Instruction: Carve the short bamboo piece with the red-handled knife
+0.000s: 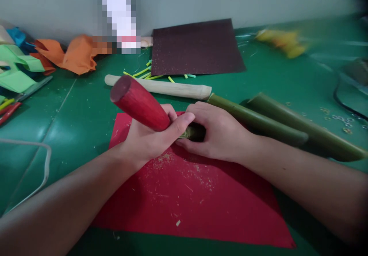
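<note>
My left hand [152, 139] is wrapped round a thick red wooden handle [140, 102], its flat end tilted up and to the left. Whatever working end that tool has is hidden by my hands. My right hand [217, 131] grips a short green piece of bamboo [197, 132] from the right, fingers and thumb curled around it. The two hands nearly touch, with my left thumb reaching over the bamboo's left end. Beneath both lies a red sheet [184, 198], sprinkled with pale shavings and dust.
Behind my hands lie a pale stick [161, 87] and green bamboo lengths [258, 121]. A dark brown sheet [198, 48] rests near the wall. Orange crumpled paper [79, 54] and red-handled scissors [10, 112] sit at left, small rings [342, 121] at right, a white cable [47, 160] front left.
</note>
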Action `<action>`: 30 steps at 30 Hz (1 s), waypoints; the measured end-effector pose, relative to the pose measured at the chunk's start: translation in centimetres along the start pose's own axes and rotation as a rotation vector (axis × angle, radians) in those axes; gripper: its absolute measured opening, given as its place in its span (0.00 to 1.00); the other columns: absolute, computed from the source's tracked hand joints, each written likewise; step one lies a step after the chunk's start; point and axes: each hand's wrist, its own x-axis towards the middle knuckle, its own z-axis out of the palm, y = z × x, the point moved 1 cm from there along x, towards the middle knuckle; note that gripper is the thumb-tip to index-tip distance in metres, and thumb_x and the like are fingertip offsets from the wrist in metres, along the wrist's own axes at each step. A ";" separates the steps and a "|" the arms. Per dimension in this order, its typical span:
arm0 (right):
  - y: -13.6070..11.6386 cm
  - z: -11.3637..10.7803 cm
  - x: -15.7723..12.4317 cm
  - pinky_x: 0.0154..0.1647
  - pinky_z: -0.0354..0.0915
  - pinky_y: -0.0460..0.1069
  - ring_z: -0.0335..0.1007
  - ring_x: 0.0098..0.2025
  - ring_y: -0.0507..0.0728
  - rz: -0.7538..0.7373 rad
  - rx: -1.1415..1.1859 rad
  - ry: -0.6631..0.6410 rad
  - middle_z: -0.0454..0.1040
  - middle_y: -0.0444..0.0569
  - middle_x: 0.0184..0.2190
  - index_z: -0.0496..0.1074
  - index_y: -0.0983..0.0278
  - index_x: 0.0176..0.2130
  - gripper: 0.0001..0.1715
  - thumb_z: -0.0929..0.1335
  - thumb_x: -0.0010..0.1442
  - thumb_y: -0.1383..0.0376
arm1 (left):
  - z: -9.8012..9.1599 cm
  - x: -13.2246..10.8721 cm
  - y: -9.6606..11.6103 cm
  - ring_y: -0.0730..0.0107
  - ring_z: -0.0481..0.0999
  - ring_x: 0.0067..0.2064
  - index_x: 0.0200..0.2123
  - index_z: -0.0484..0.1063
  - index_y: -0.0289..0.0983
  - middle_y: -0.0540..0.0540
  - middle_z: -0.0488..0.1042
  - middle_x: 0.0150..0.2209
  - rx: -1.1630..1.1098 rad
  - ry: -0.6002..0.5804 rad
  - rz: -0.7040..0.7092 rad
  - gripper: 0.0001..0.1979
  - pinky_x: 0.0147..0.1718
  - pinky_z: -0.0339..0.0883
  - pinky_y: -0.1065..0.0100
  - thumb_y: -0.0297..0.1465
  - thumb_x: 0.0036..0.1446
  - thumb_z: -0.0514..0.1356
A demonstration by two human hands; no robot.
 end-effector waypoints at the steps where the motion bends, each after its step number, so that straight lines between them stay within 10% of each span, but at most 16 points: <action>1: 0.0 0.0 0.0 0.31 0.57 0.50 0.59 0.29 0.53 -0.006 -0.005 0.008 0.65 0.44 0.25 0.65 0.63 0.28 0.11 0.71 0.53 0.62 | 0.1 0.0 0.0 0.79 0.66 0.21 0.18 0.65 0.38 0.54 0.66 0.18 0.010 -0.009 -0.002 0.18 0.21 0.64 0.75 0.36 0.53 0.66; 22: -0.1 0.0 0.2 0.36 0.62 0.52 0.68 0.35 0.58 0.052 0.039 -0.042 0.73 0.50 0.31 0.69 0.64 0.30 0.10 0.70 0.52 0.60 | -0.2 0.1 0.0 0.79 0.61 0.22 0.19 0.65 0.38 0.54 0.62 0.19 -0.043 0.066 -0.005 0.20 0.25 0.64 0.73 0.42 0.58 0.64; 30: -0.2 -0.1 0.3 0.34 0.59 0.51 0.64 0.32 0.55 0.081 0.021 -0.059 0.69 0.47 0.28 0.67 0.62 0.30 0.12 0.70 0.53 0.57 | -1.0 -0.3 -0.4 0.74 0.61 0.22 0.21 0.67 0.39 0.50 0.63 0.20 -0.023 -0.009 0.031 0.31 0.22 0.63 0.68 0.61 0.56 0.53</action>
